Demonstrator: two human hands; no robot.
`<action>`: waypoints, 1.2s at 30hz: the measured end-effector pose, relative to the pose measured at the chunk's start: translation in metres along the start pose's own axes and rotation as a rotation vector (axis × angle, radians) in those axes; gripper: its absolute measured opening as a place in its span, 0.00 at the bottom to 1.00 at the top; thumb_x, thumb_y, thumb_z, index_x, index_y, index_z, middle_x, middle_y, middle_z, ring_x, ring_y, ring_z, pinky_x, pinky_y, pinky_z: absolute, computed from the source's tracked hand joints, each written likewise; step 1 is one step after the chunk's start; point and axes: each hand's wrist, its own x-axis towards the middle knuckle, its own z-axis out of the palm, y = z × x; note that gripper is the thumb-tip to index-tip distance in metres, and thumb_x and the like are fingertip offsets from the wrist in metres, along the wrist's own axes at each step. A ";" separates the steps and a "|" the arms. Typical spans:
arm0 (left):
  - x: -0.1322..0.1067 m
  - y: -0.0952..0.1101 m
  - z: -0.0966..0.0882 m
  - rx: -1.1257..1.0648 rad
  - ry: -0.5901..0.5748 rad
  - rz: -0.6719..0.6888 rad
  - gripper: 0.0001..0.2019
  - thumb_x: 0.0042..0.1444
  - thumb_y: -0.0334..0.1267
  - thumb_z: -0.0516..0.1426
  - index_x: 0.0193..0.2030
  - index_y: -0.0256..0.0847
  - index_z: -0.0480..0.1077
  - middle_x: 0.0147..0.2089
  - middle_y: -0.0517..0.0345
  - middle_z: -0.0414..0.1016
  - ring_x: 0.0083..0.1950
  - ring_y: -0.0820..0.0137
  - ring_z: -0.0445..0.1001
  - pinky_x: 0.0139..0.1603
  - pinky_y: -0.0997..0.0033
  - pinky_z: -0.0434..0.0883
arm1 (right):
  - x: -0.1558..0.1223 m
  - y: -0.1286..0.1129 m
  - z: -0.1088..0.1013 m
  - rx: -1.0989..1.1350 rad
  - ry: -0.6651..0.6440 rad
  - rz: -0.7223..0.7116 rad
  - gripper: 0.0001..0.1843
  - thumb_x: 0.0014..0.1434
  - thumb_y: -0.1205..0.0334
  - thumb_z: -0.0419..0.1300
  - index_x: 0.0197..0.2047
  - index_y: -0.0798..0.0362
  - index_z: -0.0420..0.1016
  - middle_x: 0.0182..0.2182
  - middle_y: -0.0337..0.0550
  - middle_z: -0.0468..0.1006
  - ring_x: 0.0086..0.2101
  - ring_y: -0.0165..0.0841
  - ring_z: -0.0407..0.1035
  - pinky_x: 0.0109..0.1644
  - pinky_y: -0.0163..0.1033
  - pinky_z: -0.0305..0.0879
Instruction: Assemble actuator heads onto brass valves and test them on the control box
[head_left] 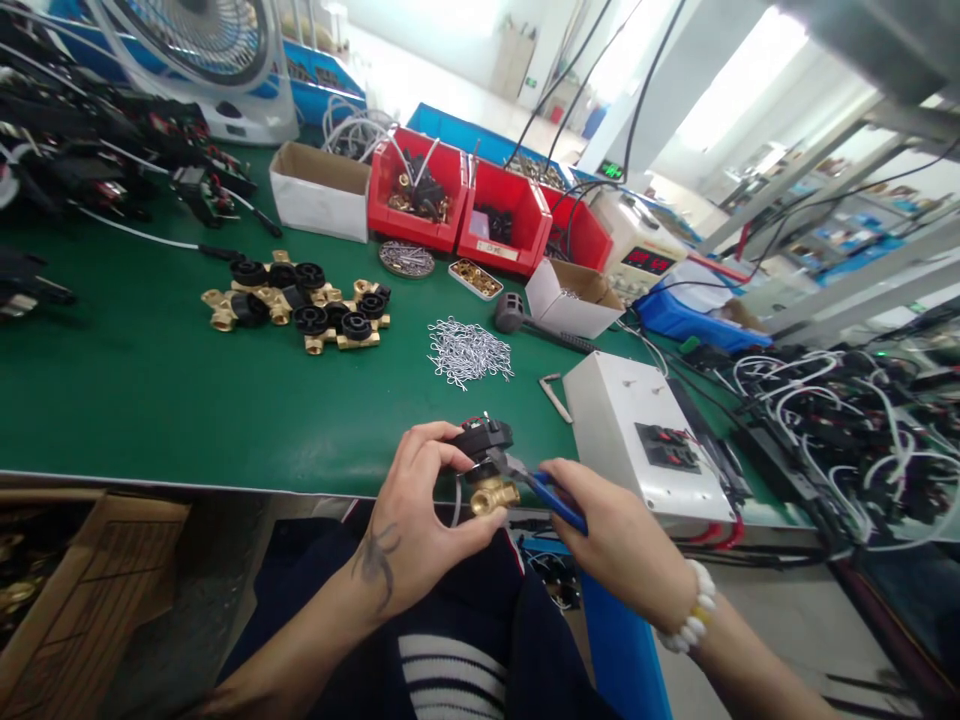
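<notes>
My left hand (pixel 420 500) grips a brass valve (pixel 491 497) with a round black actuator (pixel 484 436) on top, just over the table's front edge. In my right hand (pixel 611 525) is a pair of blue-handled pliers (pixel 553 497). Their jaws meet the side of the valve, at the joint between the black part and the brass body. Beyond my hands lies a pile of silver wire clips (pixel 469 352). Several more brass valves with black caps (pixel 311 318) stand in a group to the left on the green table (pixel 187 400).
Red bins (pixel 420 225), a white carton (pixel 322 195), a dish of metal pins (pixel 406 259) and a tray of brass bits (pixel 475 279) line the back. A grey hammer (pixel 511 313), hex key (pixel 555 398) and switch box (pixel 622 420) are on the right, beside tangled cables (pixel 825 400).
</notes>
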 end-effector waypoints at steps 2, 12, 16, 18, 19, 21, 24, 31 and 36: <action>0.000 0.000 0.000 0.007 0.000 0.008 0.15 0.49 0.33 0.66 0.40 0.41 0.65 0.52 0.47 0.69 0.56 0.57 0.71 0.56 0.47 0.73 | 0.000 0.000 -0.002 -0.010 -0.048 -0.019 0.11 0.55 0.71 0.56 0.40 0.50 0.72 0.31 0.41 0.77 0.29 0.33 0.72 0.32 0.37 0.69; 0.001 0.000 -0.001 0.036 -0.002 0.013 0.14 0.49 0.35 0.66 0.39 0.42 0.65 0.52 0.48 0.70 0.55 0.57 0.73 0.54 0.49 0.76 | 0.002 0.002 0.003 -0.107 -0.025 -0.096 0.09 0.58 0.72 0.53 0.39 0.51 0.71 0.28 0.40 0.74 0.26 0.33 0.70 0.30 0.37 0.66; 0.000 -0.002 -0.001 0.024 -0.006 0.014 0.14 0.50 0.35 0.66 0.39 0.42 0.65 0.53 0.47 0.70 0.55 0.57 0.73 0.53 0.47 0.76 | -0.001 0.000 0.003 0.019 0.328 0.018 0.08 0.61 0.69 0.54 0.42 0.49 0.69 0.30 0.39 0.75 0.27 0.31 0.69 0.31 0.36 0.67; -0.001 -0.003 0.000 0.029 -0.002 0.024 0.14 0.50 0.35 0.65 0.39 0.42 0.65 0.53 0.47 0.70 0.55 0.57 0.73 0.53 0.46 0.76 | -0.002 -0.001 0.004 -0.004 0.205 0.027 0.09 0.58 0.71 0.54 0.41 0.49 0.69 0.29 0.39 0.75 0.27 0.31 0.69 0.30 0.36 0.66; -0.001 -0.004 0.000 0.035 0.003 0.025 0.14 0.50 0.35 0.65 0.39 0.42 0.65 0.53 0.47 0.70 0.55 0.57 0.73 0.53 0.46 0.76 | -0.002 -0.001 0.004 -0.036 0.072 0.016 0.11 0.56 0.73 0.54 0.40 0.50 0.70 0.29 0.39 0.75 0.27 0.32 0.69 0.30 0.36 0.65; -0.002 -0.005 0.000 0.045 0.006 0.024 0.13 0.50 0.35 0.65 0.39 0.42 0.65 0.52 0.47 0.69 0.55 0.56 0.72 0.54 0.44 0.75 | -0.002 -0.001 0.003 -0.065 -0.102 0.002 0.12 0.54 0.74 0.54 0.39 0.51 0.71 0.29 0.39 0.75 0.27 0.31 0.69 0.31 0.35 0.64; -0.003 -0.005 0.001 0.045 0.003 0.024 0.13 0.51 0.36 0.65 0.39 0.43 0.65 0.53 0.48 0.69 0.55 0.55 0.72 0.53 0.43 0.75 | -0.002 -0.002 -0.002 0.032 0.166 0.024 0.08 0.61 0.70 0.53 0.42 0.50 0.70 0.29 0.38 0.73 0.27 0.30 0.68 0.32 0.34 0.65; -0.001 -0.003 0.002 0.096 0.013 0.070 0.13 0.50 0.35 0.65 0.39 0.42 0.66 0.52 0.47 0.70 0.55 0.55 0.73 0.52 0.44 0.75 | 0.001 -0.005 -0.001 -0.156 -0.137 -0.056 0.12 0.55 0.75 0.53 0.37 0.51 0.71 0.28 0.40 0.74 0.27 0.31 0.68 0.31 0.35 0.62; 0.000 -0.002 0.001 0.097 0.012 0.066 0.13 0.50 0.34 0.65 0.39 0.42 0.65 0.52 0.46 0.70 0.54 0.56 0.73 0.53 0.46 0.75 | 0.002 -0.003 -0.006 0.037 0.262 0.010 0.07 0.62 0.69 0.53 0.43 0.50 0.68 0.30 0.38 0.74 0.27 0.29 0.68 0.32 0.33 0.64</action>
